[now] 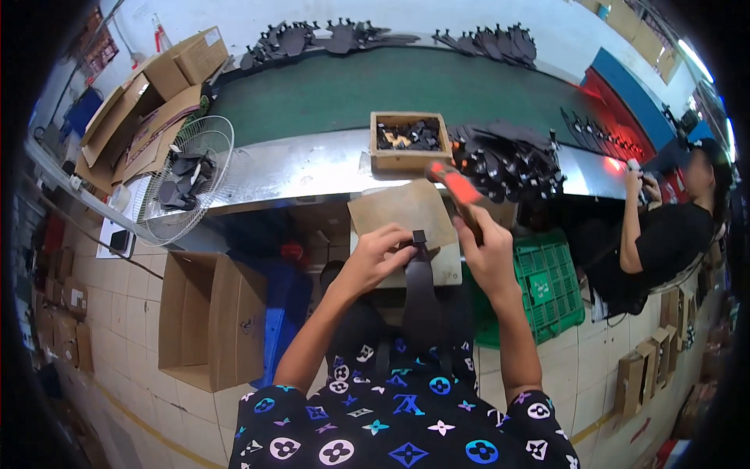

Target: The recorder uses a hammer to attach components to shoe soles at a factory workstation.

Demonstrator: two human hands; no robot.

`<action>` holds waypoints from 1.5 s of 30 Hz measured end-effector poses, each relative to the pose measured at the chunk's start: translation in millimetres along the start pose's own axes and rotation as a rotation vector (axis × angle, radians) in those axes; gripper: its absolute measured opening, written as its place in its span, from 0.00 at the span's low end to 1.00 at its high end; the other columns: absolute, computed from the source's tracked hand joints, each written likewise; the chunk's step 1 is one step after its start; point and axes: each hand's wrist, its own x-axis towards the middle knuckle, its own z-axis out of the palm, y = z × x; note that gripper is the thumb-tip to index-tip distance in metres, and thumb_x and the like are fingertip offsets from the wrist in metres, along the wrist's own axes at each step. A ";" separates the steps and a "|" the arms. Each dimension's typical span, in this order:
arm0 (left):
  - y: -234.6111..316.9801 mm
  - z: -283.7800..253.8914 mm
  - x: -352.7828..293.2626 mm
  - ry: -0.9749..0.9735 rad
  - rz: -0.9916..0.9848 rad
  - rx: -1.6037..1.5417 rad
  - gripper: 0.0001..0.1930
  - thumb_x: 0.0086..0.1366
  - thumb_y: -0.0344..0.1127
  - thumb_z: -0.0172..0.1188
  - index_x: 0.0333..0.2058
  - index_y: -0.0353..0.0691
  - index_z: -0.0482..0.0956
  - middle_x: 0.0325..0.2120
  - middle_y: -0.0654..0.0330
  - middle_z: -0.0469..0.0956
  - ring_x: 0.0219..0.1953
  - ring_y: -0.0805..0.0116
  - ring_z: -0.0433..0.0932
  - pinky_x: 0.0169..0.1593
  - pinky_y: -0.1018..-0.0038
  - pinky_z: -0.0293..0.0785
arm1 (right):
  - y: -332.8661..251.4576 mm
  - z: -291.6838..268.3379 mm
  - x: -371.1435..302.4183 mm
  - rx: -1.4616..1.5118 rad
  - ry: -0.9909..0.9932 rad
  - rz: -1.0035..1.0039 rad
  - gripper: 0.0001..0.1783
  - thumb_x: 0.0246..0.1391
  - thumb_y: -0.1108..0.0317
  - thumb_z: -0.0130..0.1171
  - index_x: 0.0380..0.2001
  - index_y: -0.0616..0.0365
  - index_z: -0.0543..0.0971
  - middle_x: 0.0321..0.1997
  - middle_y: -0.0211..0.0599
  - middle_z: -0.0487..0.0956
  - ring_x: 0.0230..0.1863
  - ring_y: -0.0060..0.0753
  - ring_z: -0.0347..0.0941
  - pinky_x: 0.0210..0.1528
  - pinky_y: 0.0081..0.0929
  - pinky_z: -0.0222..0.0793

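My left hand (383,254) pinches the narrow top of a flat dark strap-like piece (422,293), which widens toward my lap. A small black square fitting (419,236) sits at its upper end, beside my fingertips. My right hand (488,250) is wrapped round the handle of a hammer (461,187) with a red-orange part near its head. The hammer is raised to the right of the fitting, apart from it. Beneath the strap piece lies a tan sheet (391,215) on a pale block (451,270).
A wooden box (410,162) of small black parts stands on the metal bench edge (301,164). Dark pieces (508,156) are heaped beside it, along a green belt (328,94). A fan (187,180), open carton (187,320) and green crate (551,285) flank me. A co-worker (664,227) sits right.
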 end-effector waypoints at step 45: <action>94.6 -8.1 7.6 -0.794 -0.244 -0.959 0.07 0.68 0.29 0.56 0.36 0.31 0.82 0.30 0.60 0.79 0.34 0.73 0.75 0.39 0.76 0.69 | -36.3 -30.9 37.7 0.862 -0.672 -0.588 0.26 0.61 0.50 0.58 0.24 0.67 0.78 0.41 0.63 0.82 0.49 0.64 0.79 0.56 0.64 0.66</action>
